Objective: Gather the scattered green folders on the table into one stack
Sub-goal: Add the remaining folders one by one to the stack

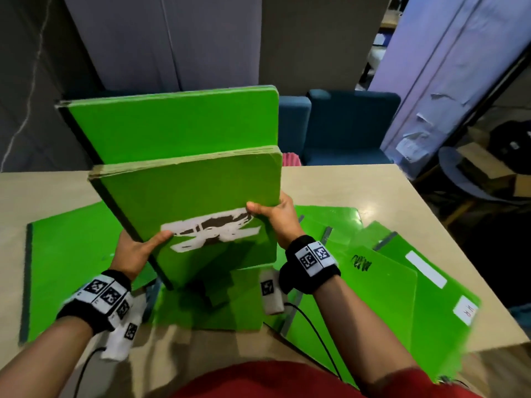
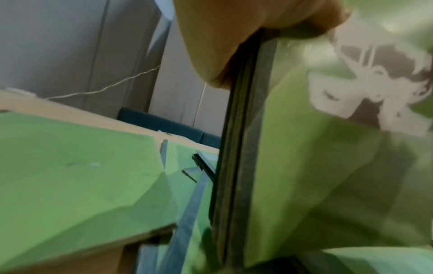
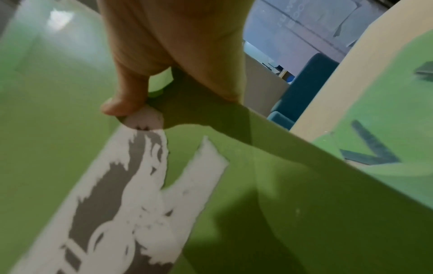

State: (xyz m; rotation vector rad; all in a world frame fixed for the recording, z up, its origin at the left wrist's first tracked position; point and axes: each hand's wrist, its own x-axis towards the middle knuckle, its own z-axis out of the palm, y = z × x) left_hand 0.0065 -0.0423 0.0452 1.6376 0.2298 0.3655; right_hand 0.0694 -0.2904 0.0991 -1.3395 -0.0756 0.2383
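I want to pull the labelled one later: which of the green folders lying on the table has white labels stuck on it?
The folder at the far right edge of the table, bearing a long white strip and a small handwritten tag; the others lying flat show none.

Grey fabric partition panels (image 1: pixel 161 41) are standing behind the beige wooden table (image 1: pixel 382 196), with blue upholstered chairs (image 1: pixel 350 124) sitting beyond it.

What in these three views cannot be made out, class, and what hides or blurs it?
- Fingers of the left hand and right hand: behind the held folders, head view.
- How many folders are held: edges blur together in every view.
- Writing on the white label: too small and blurred, head view.
- The folder below: partly covered by the held ones and their shadow.
- The table: cut off on the left.
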